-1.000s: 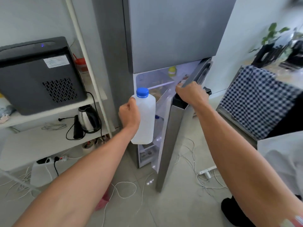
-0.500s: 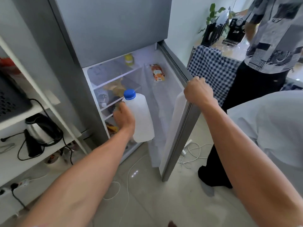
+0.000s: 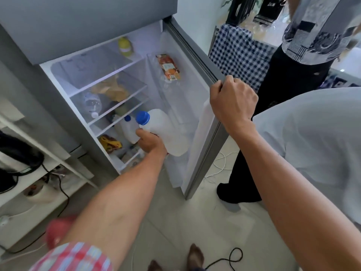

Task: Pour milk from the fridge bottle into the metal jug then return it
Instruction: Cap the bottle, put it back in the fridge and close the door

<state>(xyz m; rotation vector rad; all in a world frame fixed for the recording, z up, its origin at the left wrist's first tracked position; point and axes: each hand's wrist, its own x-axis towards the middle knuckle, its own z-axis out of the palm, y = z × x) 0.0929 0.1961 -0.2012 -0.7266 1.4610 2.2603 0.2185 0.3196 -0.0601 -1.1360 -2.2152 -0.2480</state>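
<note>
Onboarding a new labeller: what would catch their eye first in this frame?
First the milk bottle with its blue cap, gripped by the left hand low in the open fridge, beside a smaller blue-capped bottle. Next the right hand, clamped on the top edge of the fridge door at centre right. Then a second person in black trousers standing just behind that door, by a checked cloth.

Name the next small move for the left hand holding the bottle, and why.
Probably lower the milk bottle and set it down beside the smaller blue-capped bottle: the left hand holds it tilted inside the open fridge, not yet resting, while the right hand holds the fridge door open.
</note>
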